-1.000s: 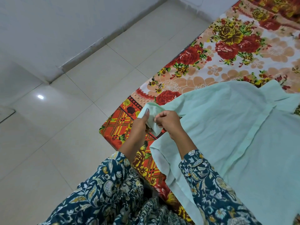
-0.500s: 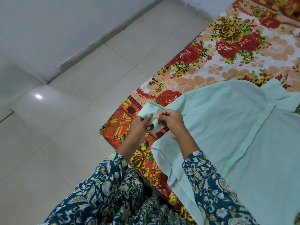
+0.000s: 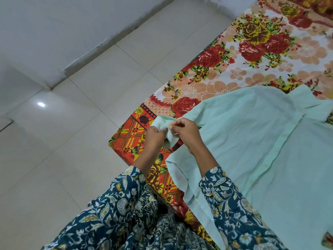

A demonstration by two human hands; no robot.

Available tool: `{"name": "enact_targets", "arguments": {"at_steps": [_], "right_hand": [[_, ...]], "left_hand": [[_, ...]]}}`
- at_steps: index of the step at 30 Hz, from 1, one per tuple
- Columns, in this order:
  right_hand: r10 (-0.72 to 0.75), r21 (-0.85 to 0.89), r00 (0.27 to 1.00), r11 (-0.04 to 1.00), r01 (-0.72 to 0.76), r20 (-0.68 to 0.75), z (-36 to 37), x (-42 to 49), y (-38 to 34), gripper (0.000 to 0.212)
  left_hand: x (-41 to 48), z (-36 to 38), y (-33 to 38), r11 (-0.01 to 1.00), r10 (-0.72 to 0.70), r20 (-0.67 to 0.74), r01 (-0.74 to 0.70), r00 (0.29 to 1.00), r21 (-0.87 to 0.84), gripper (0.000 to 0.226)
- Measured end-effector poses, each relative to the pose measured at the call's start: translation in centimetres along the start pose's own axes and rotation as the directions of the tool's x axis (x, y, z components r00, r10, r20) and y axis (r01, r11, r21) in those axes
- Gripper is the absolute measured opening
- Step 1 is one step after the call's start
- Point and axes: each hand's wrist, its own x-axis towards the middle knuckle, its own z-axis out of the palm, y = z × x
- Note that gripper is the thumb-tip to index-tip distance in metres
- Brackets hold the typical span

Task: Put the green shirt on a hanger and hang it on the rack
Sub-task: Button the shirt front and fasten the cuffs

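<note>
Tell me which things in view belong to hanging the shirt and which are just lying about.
Part of the job: green shirt, spread flat; its cuff, pinched by the left hand and the right hand. No hanger or rack is in view.

Just there: floral bedsheet under the shirt; tiled floor; wall.

A floral sheet (image 3: 252, 56) with red and yellow roses covers the bed, and an orange plaid border (image 3: 129, 134) runs along its near-left corner. Pale floor tiles (image 3: 81, 141) spread out left of the bed to a grey-white wall (image 3: 54, 24). A small bright glare (image 3: 41, 104) sits on one tile near the left edge.
</note>
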Motion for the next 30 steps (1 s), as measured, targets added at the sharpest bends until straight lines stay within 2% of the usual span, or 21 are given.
{"name": "enact_targets", "arguments": {"at_steps": [2, 4, 9, 11, 13, 15, 18, 22, 24, 27, 30], "right_hand": [[0.005, -0.058, 0.999, 0.998, -0.002, 0.037, 0.0, -0.3, 0.1, 0.023], [-0.026, -0.121, 0.999, 0.992, 0.031, 0.045, -0.1, -0.5, 0.2, 0.029], [-0.142, -0.304, 0.989, 0.945, 0.124, -0.038, -0.1, -0.2, 0.3, 0.023], [-0.116, -0.229, 0.99, 0.969, 0.096, -0.075, -0.2, -0.3, 0.2, 0.022], [-0.028, -0.025, 0.998, 0.999, 0.026, -0.061, -0.3, -0.4, 0.2, 0.018], [0.053, 0.156, 0.998, 0.986, -0.049, -0.02, -0.3, -0.6, 0.3, 0.012], [0.145, 0.377, 0.989, 0.916, -0.14, 0.014, -0.2, -0.9, 0.2, 0.014], [0.223, 0.64, 0.973, 0.74, -0.207, 0.058, -0.5, -1.1, 0.0, 0.011], [0.209, 0.643, 0.975, 0.738, -0.207, 0.074, -0.7, -1.2, 0.0, 0.009], [0.183, 0.518, 0.981, 0.835, -0.186, 0.057, -0.7, -1.5, -0.2, 0.012], [0.152, 0.423, 0.987, 0.892, -0.158, 0.048, -0.8, -1.7, -0.5, 0.015]], "left_hand": [[0.2, -0.1, 0.0, 1.0, 0.015, -0.001, -0.015, 1.0, -0.012, 0.029], [0.1, -0.3, 0.3, 0.999, 0.035, 0.054, -0.035, 0.998, -0.003, 0.026], [-0.5, -0.9, 0.2, 0.969, 0.05, 0.264, 0.018, 0.963, -0.248, 0.02], [-1.1, -1.0, 0.0, 0.956, 0.095, 0.308, -0.001, 0.947, -0.293, 0.009], [-1.6, -1.1, 0.1, 0.954, 0.131, 0.264, -0.05, 0.956, -0.295, 0.008], [-1.6, -0.9, 0.2, 0.952, 0.135, 0.207, -0.069, 0.969, -0.297, 0.005], [-1.5, -0.9, 0.5, 0.931, 0.11, 0.201, -0.03, 0.974, -0.364, 0.009], [-1.7, -1.0, 0.6, 0.87, 0.082, 0.2, 0.028, 0.976, -0.493, 0.019], [-1.9, -1.0, 0.6, 0.884, 0.085, 0.165, 0.002, 0.983, -0.468, 0.021], [-2.1, -0.9, 0.4, 0.904, 0.108, 0.143, -0.037, 0.984, -0.426, 0.017], [-2.1, -0.9, 0.5, 0.894, 0.114, 0.183, -0.02, 0.976, -0.447, 0.016]]}}
